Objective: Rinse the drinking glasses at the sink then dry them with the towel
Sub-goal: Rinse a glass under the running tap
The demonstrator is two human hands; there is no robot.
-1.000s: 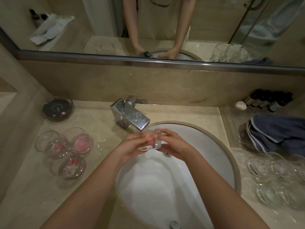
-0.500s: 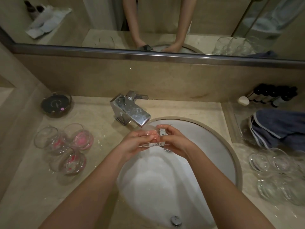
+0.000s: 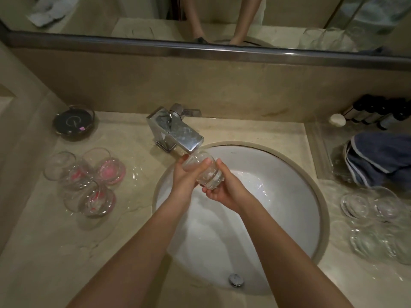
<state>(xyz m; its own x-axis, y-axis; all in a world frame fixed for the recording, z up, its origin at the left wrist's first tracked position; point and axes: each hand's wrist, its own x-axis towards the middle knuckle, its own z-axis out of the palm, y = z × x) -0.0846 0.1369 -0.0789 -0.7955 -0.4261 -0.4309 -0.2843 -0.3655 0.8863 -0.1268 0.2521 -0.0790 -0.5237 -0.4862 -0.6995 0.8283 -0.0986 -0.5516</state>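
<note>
Both hands hold one clear drinking glass (image 3: 208, 174) over the white sink (image 3: 289, 196), tilted with its mouth up against the spout of the chrome faucet (image 3: 178, 132). My left hand (image 3: 186, 176) wraps the glass from the left, thumb across its side. My right hand (image 3: 224, 187) cups its base from below and right. Three glasses with pink residue (image 3: 89, 181) stand on the counter to the left. Several clear glasses (image 3: 373, 221) stand on the right. A blue towel (image 3: 382, 161) lies crumpled at the right rear.
A dark round dish (image 3: 74, 123) sits at the back left of the beige counter (image 3: 44, 252). Dark small bottles (image 3: 378, 112) and a white cap (image 3: 337, 120) line the right rear wall. A mirror (image 3: 200, 18) runs above the backsplash. The drain plug (image 3: 236, 280) lies near the basin's front.
The glass has been turned from lying sideways between my hands to tilted with its mouth at the spout. My right hand has slid under its base. The view has shifted downward.
</note>
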